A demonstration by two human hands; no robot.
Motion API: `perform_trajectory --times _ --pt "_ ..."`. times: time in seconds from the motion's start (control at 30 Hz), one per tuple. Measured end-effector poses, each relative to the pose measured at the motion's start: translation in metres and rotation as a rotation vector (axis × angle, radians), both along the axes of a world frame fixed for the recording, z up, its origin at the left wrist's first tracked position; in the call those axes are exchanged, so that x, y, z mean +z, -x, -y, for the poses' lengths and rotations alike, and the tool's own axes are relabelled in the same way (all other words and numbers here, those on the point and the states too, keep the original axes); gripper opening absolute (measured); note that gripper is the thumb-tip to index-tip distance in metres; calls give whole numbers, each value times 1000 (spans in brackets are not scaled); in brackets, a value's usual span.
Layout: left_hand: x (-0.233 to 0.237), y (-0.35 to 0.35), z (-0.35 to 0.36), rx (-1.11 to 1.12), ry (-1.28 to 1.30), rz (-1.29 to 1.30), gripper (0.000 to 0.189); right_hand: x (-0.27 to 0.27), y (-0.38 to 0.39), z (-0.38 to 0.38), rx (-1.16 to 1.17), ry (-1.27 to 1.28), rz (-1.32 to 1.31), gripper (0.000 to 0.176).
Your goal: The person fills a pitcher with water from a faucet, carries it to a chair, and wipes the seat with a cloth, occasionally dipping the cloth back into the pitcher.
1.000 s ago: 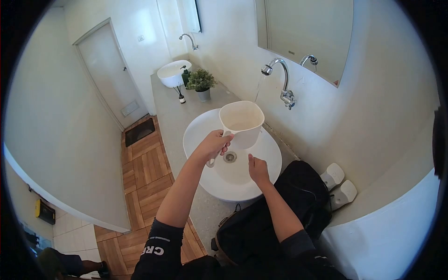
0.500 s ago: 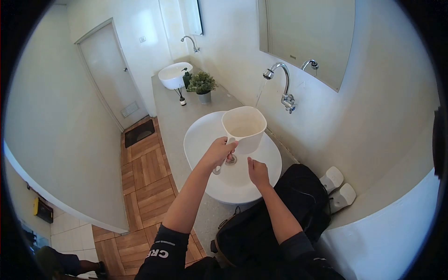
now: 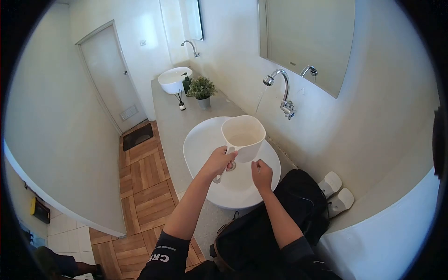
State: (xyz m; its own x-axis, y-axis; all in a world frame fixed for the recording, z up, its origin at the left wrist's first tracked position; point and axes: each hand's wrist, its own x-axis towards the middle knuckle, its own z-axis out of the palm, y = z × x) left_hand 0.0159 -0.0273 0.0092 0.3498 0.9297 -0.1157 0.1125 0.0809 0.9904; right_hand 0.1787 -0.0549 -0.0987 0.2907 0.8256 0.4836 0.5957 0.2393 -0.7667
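Note:
My left hand is wrapped round the long handle of a white water dipper, which I hold upright over the white oval basin. Water shows in the dipper. From the chrome tap a thin stream runs down behind the dipper's far rim in this view. My right hand is curled into a loose fist at the dipper's lower right, above the basin, with nothing visible in it. The metal drain shows partly beyond my left fingers.
A black bag lies on the counter against the basin's near right side. Two white dispensers are at the wall. Farther along the counter stand a potted plant, a reed diffuser, a dark green bottle and a second basin.
My right hand has turned slightly, its fingers curling more. The dipper stays in my left hand under the tap. The view has tilted up a little.

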Motion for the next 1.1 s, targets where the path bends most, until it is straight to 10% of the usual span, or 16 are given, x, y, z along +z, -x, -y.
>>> perform_trajectory --times 0.27,0.5,1.1 --pt "-3 4 2 -10 50 6 20 33 -68 -51 24 118 -600 30" --pt "-15 -1 0 13 70 107 20 100 -118 -100 -150 372 -380 77" --pt "-25 -11 6 65 48 21 18 46 -154 -168 -375 64 11 64"
